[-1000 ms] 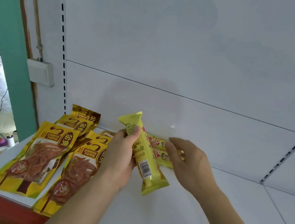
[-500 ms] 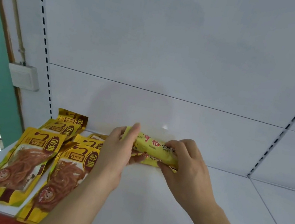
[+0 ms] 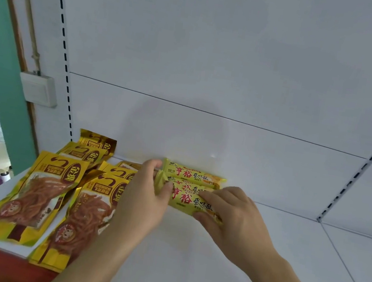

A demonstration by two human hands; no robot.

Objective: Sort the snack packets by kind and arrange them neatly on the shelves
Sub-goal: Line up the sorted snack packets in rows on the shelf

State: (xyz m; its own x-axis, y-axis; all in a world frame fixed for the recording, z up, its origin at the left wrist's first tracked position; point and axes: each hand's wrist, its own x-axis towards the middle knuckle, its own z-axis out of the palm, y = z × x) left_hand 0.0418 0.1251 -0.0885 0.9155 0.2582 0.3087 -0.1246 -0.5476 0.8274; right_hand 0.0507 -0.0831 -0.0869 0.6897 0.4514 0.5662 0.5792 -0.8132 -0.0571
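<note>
Yellow biscuit packets [image 3: 191, 199] with red lettering lie in a small group near the back panel [image 3: 216, 72] of the white shelf [image 3: 184, 263], stacked or overlapping; at least three show, the rearmost [image 3: 192, 177] lying flat against the panel. Your left hand [image 3: 142, 203] grips the left end of the front packet, thumb on top and fingers curled behind it. Your right hand [image 3: 232, 218] pinches the right end of the same packet, fingers bent over its upper edge and thumb at its lower edge. Both hands are thus closed on one packet, which lies level and crosswise, touching or just above the packet beneath it; you cannot tell from this view whether it has fully settled.

Gold pouches [image 3: 30, 196] of the second kind occupy the left part of the shelf, in two loose overlapping columns running front to back. They are grouped by kind and lie apart from the biscuit packets, though your left hand hides the gap between the groups.

Progress, as a judgement: sorting on this shelf looks largely done, with the two kinds separated. Left to do is squaring the packet in hand with its neighbours and straightening the pouches, several of which lie askew. Whether other packets wait outside the view cannot be told.
</note>
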